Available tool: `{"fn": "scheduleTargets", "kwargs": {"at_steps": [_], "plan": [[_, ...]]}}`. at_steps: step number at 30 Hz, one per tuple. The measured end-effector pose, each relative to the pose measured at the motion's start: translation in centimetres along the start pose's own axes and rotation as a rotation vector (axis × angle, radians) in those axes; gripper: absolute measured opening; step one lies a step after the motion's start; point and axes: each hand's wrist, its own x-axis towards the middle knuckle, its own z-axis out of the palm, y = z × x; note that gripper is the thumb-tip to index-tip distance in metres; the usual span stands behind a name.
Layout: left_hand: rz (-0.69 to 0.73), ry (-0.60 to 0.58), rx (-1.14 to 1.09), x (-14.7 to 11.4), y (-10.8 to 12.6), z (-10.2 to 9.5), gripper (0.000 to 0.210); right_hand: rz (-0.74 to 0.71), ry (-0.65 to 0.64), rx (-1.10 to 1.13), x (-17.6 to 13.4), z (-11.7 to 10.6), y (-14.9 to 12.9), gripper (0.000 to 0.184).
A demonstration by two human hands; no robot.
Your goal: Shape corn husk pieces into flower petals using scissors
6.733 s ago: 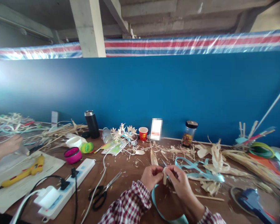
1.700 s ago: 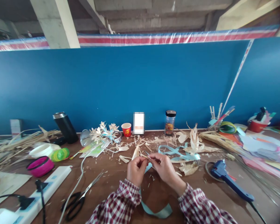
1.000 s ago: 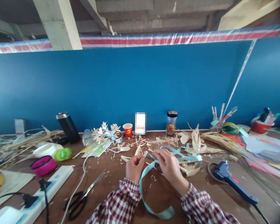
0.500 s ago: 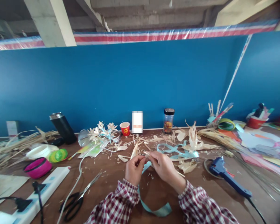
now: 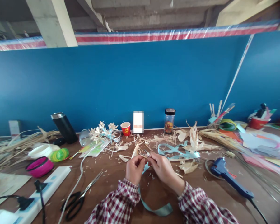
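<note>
My left hand (image 5: 134, 168) is closed in a pinch over the middle of the table. Fingertip to fingertip with it, my right hand (image 5: 162, 168) pinches too. Between them is a thin pale stem-like piece (image 5: 144, 155), mostly covered by the fingers. A light blue ribbon (image 5: 160, 211) emerges below the hands and curls toward the table's front; whether either hand grips it is hidden. Just behind the left fingers a pale corn husk piece (image 5: 135, 150) points upward. Scissors (image 5: 82, 197) lie spread to the left, and a blue glue gun (image 5: 228, 177) rests on the right.
Husk flowers (image 5: 104, 132), a red paper cup (image 5: 125, 128) and a lidded jar (image 5: 169, 121) stand along the blue partition. Another blue ribbon (image 5: 169, 151) lies among husk scraps. A white power strip (image 5: 49, 188) with cords occupies the left front.
The right fingers have shifted slightly down and in toward the left fingertips, around the pale piece. The view has swung a little left, and the table things remain in place.
</note>
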Motion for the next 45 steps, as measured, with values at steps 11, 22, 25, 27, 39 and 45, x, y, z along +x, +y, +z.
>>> {"fn": "scheduleTargets", "kwargs": {"at_steps": [11, 22, 25, 27, 39, 45], "plan": [[-0.17, -0.036, -0.111, 0.4, -0.4, -0.3, 0.028, -0.033, 0.023, -0.059, -0.3, -0.3, -0.2, 0.029], [-0.114, 0.088, -0.348, 1.0, -1.1, -0.3, 0.029, -0.029, 0.019, -0.052, -0.2, -0.3, -0.3, 0.029], [-0.211, 0.055, -0.509, 0.7, -0.8, -0.1, 0.032, -0.032, 0.016, -0.021, -0.2, -0.3, -0.3, 0.029], [-0.208, 0.046, -0.516, 0.6, -0.4, -0.2, 0.03, -0.037, 0.011, -0.011, -0.2, -0.3, -0.2, 0.03], [-0.224, 0.168, -0.579, 0.5, 0.2, -0.1, 0.028, -0.033, 0.0, -0.117, -0.1, -0.6, -1.0, 0.03], [-0.284, 0.383, -0.69, 2.3, -0.5, -2.0, 0.03, -0.004, 0.015, -0.137, 0.0, -1.0, 0.0, 0.031]]}}
